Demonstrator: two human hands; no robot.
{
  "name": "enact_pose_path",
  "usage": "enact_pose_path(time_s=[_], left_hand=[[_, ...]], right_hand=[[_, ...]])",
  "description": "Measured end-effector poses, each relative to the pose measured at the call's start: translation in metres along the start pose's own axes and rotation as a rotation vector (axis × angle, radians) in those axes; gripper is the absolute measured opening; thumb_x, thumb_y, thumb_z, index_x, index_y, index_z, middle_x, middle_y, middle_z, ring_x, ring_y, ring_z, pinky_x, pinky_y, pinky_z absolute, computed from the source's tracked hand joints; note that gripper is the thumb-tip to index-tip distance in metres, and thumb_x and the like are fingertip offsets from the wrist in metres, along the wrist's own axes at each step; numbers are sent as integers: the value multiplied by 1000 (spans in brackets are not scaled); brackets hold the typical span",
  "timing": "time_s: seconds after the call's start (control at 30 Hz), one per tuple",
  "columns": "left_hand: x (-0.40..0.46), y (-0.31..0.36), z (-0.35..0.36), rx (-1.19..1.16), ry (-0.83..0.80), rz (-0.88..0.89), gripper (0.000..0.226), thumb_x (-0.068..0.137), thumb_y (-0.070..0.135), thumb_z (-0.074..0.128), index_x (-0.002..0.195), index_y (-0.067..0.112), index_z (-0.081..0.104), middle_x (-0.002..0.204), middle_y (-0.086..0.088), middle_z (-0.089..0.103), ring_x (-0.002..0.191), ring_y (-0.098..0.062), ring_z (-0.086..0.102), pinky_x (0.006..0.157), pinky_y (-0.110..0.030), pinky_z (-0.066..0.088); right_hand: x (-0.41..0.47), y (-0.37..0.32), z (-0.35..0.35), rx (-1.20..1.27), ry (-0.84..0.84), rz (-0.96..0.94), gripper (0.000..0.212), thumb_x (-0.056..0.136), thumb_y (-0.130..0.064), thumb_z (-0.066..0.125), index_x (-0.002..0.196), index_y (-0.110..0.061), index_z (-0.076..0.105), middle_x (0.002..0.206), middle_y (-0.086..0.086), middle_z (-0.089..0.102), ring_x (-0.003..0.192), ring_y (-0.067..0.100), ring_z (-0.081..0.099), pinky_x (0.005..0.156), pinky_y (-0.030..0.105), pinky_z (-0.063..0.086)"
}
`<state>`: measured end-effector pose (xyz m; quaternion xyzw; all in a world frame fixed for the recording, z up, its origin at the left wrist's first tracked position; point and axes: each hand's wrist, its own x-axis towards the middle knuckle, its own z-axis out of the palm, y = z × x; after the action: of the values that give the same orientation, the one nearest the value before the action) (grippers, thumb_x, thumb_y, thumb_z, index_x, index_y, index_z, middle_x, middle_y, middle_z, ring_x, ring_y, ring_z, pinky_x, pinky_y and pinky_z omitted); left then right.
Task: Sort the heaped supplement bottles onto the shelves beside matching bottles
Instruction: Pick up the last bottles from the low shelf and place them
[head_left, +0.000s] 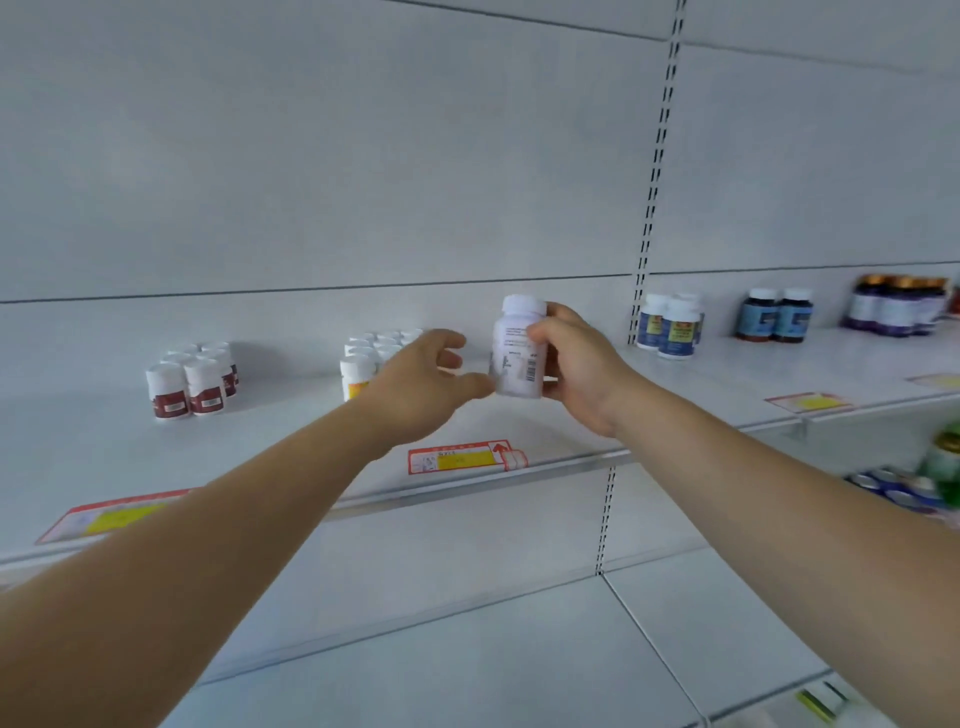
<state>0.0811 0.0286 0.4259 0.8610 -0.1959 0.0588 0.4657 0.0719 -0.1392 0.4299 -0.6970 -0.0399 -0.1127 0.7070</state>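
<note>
The right hand (571, 364) held a white bottle (519, 348) upright above the shelf (291, 441), fingers curled round its right side and the thumb across the printed label, the barcode facing the camera and the white cap on top. The left hand (421, 384) reached in from the left with its fingers loosely spread and lightly bent; its thumb tip met the lower left edge of the white bottle, while the other fingers stayed just short of it and held nothing. Behind the left hand stood a cluster of white-capped bottles with orange labels (363, 358), partly hidden by the knuckles. Further left on the same shelf stood a group of white bottles with dark red labels (189, 382). To the right, past the slotted upright (649, 208), stood blue-labelled white bottles (672, 325), two dark bottles with light blue labels (774, 314) and a row of dark purple-labelled bottles (896, 306). A red and yellow price tag (462, 457) sat on the shelf edge below the hands.
</note>
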Motion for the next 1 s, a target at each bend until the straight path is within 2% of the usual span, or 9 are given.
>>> enact_pose_path(time_s=[0.1, 0.17, 0.27, 0.3, 0.43, 0.53, 0.67, 0.83, 1.0], left_hand=[[-7, 32, 46, -136, -118, 30, 60, 80, 37, 71, 132, 25, 44, 118, 5, 55, 89, -11, 59, 76, -28, 50], [-10, 56, 84, -179, -193, 74, 59, 80, 36, 72, 130, 26, 44, 118, 5, 55, 94, -12, 60, 82, -31, 51], [-18, 105, 152, -272, -322, 126, 57, 80, 32, 73, 129, 27, 45, 115, 6, 56, 101, -15, 61, 91, -36, 52], [-23, 124, 178, -315, -373, 144, 57, 80, 30, 73, 129, 25, 45, 115, 5, 57, 103, -16, 61, 92, -38, 52], [-52, 204, 292, -493, -514, 182, 60, 80, 23, 73, 132, 20, 44, 114, 0, 58, 101, -17, 61, 92, -41, 52], [-77, 262, 377, -585, -614, 189, 51, 84, 16, 68, 130, 19, 44, 112, 0, 60, 94, -14, 63, 90, -40, 53], [-98, 326, 464, -657, -746, 221, 31, 87, 12, 65, 113, 23, 53, 112, -6, 64, 94, -21, 65, 83, -39, 54], [-93, 376, 534, -712, -795, 277, 26, 88, 11, 63, 101, 30, 52, 108, -6, 65, 94, -18, 65, 82, -33, 55], [-46, 394, 583, -691, -770, 273, 32, 87, 15, 65, 113, 25, 49, 112, -3, 64, 99, -17, 65, 84, -32, 55]], right_hand=[[-24, -15, -40, 231, 108, 1, 23, 95, -11, 36, 92, -18, 57, 80, 4, 60, 70, 17, 60, 66, 30, 49], [-47, -27, -79, 294, 139, -25, 20, 96, -16, 39, 88, -16, 57, 74, 4, 59, 60, 14, 59, 60, 27, 47], [-88, -39, -153, 105, 219, -136, 5, 92, -19, 58, 95, -22, 58, 83, 3, 63, 69, 16, 60, 67, 31, 48], [-103, -42, -182, 56, 263, -172, 11, 90, -14, 61, 97, -23, 59, 84, 1, 64, 71, 15, 61, 68, 32, 49], [-175, -58, -303, 72, 427, -185, 17, 93, -6, 49, 100, -20, 57, 90, 6, 63, 78, 18, 61, 71, 35, 52], [-229, -65, -387, 184, 515, -110, 15, 94, -12, 41, 93, -16, 55, 78, 6, 58, 67, 19, 57, 65, 32, 49], [-276, -74, -474, 68, 642, -130, 10, 97, -26, 49, 102, -20, 54, 75, 3, 59, 61, 16, 59, 56, 28, 49], [-289, -79, -554, -102, 741, -197, 9, 91, -22, 61, 97, -28, 58, 84, 1, 63, 69, 15, 62, 58, 30, 52], [-249, -67, -622, -193, 773, -209, 10, 90, -24, 63, 99, -29, 59, 91, -1, 64, 76, 16, 64, 65, 34, 56]])
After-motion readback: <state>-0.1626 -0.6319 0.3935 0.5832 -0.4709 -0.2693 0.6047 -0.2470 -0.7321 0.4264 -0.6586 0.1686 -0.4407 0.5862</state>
